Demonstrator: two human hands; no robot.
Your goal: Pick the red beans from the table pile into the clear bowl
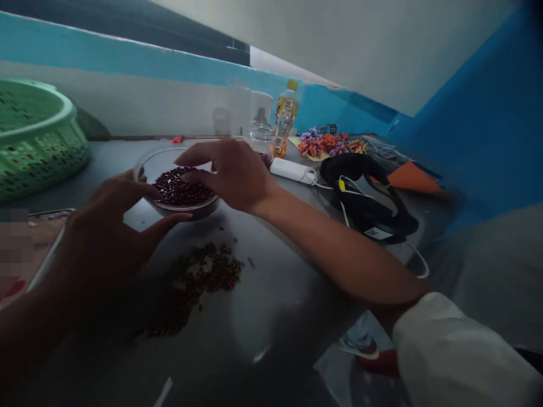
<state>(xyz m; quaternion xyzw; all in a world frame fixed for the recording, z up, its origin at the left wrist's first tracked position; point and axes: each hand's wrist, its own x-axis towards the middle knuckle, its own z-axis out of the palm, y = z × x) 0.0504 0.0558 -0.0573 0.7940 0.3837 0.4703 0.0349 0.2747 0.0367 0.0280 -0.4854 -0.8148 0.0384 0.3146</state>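
Observation:
A clear round bowl holds a heap of small dark red beans. My left hand grips the bowl's near left side, fingers at the rim and thumb along the lower front. Over the bowl's right side reaches my right hand; its index finger and thumb are apart above the beans, with nothing visible between them. The other right fingers are partly hidden behind the hand. In front of the bowl, a loose scatter of small reddish-brown pieces lies on the grey table, its near part in shadow.
A green perforated basket stands at the left. Behind the hands are a yellow-capped bottle, a clear cup and colourful fuzzy bundles. A white power strip and a black strapped item with cables lie to the right.

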